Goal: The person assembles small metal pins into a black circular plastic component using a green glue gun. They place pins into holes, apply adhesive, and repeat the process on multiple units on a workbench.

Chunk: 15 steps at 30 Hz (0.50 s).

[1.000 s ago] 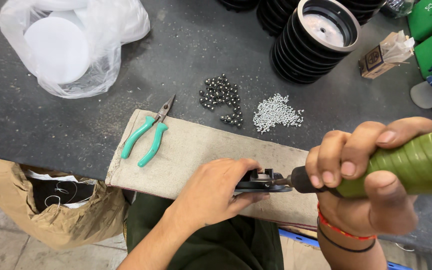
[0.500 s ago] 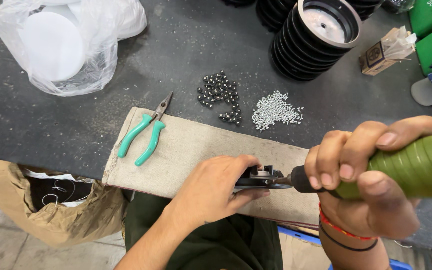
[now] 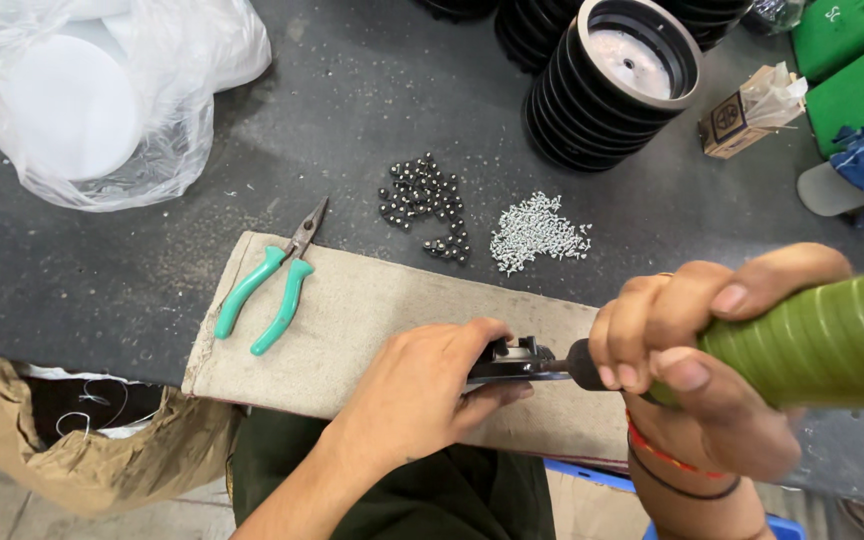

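My left hand (image 3: pixel 422 390) grips a small black and metal part (image 3: pixel 512 360) and presses it onto a grey board (image 3: pixel 352 320) at the table's near edge. A green-handled power tool (image 3: pixel 822 340) is gripped in my right hand (image 3: pixel 702 360), and its dark tip meets the part from the right. Much of the part is hidden under my left fingers.
Green-handled pliers (image 3: pixel 270 290) lie on the board's left end. Behind it sit a pile of dark round pieces (image 3: pixel 424 205) and a pile of silver screws (image 3: pixel 537 232). A stack of black ribbed rings (image 3: pixel 612 85), a clear bag of white discs (image 3: pixel 82 95) and a small carton (image 3: pixel 742 115) stand farther back.
Both hands stay where they were on the part and the tool. Only the view has shifted slightly.
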Each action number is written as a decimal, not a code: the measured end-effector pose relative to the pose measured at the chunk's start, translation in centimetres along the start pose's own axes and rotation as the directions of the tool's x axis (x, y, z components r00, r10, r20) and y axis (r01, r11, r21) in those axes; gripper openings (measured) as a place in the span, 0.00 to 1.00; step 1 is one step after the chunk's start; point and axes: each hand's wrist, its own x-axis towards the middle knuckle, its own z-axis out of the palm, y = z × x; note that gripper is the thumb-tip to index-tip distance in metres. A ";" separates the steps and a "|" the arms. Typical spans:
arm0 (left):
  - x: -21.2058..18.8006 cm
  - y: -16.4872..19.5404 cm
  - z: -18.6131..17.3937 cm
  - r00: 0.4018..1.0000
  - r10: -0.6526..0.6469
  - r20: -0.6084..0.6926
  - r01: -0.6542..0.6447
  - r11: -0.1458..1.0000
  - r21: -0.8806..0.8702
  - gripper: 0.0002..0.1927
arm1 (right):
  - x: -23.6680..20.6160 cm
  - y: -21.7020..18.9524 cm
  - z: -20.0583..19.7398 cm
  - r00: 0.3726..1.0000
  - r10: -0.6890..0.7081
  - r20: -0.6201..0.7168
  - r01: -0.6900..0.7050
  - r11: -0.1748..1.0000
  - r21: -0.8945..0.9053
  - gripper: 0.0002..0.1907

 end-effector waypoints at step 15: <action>-1.8 0.2 0.1 0.990 0.090 -0.108 -0.083 0.994 0.066 0.26 | 1.2 0.0 2.5 0.992 0.123 0.023 -0.125 0.974 0.190 0.18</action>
